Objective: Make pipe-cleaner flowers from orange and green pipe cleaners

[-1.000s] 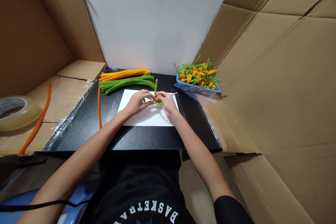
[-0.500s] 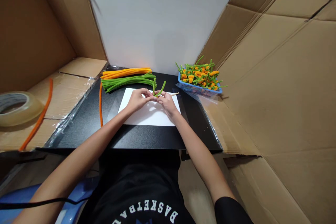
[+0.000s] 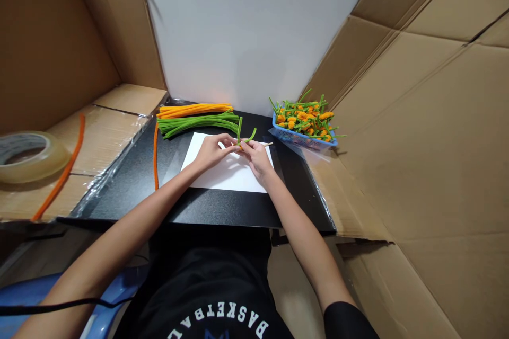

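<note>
Two fuzzy green ends (image 3: 239,127) stand up from the piece (image 3: 240,145), which our left hand (image 3: 212,152) and right hand (image 3: 258,159) pinch with bent, nearly closed fingers above flat white paper (image 3: 222,177), near the fluffy green bundle (image 3: 194,124).

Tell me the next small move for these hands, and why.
Probably have the right hand pinch the two green ends together while the left hand steadies the orange part: the ends jut up free and splayed, and both hands' fingers meet just below them.
</note>
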Action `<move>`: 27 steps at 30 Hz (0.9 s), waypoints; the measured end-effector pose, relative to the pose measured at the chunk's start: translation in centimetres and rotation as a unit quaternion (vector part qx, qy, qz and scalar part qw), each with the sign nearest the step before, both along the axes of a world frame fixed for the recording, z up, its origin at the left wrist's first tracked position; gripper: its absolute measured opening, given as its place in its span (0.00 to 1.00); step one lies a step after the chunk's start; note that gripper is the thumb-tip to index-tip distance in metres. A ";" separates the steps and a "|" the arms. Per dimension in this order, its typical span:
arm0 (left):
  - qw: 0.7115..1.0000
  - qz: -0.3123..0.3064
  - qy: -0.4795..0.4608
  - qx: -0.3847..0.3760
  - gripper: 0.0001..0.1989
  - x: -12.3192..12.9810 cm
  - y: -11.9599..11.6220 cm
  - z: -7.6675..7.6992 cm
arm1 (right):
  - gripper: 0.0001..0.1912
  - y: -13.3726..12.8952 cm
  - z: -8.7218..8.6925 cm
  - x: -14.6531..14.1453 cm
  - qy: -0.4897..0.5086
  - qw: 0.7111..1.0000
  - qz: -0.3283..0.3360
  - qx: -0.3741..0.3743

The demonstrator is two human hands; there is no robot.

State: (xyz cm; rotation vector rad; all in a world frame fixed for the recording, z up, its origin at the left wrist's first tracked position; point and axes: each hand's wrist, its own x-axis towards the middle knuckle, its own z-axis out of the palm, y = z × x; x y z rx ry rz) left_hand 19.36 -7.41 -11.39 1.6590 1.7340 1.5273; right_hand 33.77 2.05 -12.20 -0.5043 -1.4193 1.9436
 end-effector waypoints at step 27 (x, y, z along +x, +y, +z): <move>0.987 0.125 0.088 0.041 0.06 2.1 0.2 -0.9 | 0.15 -1.2 -1.4 -1.2 0.000 0.956 -0.198 0.216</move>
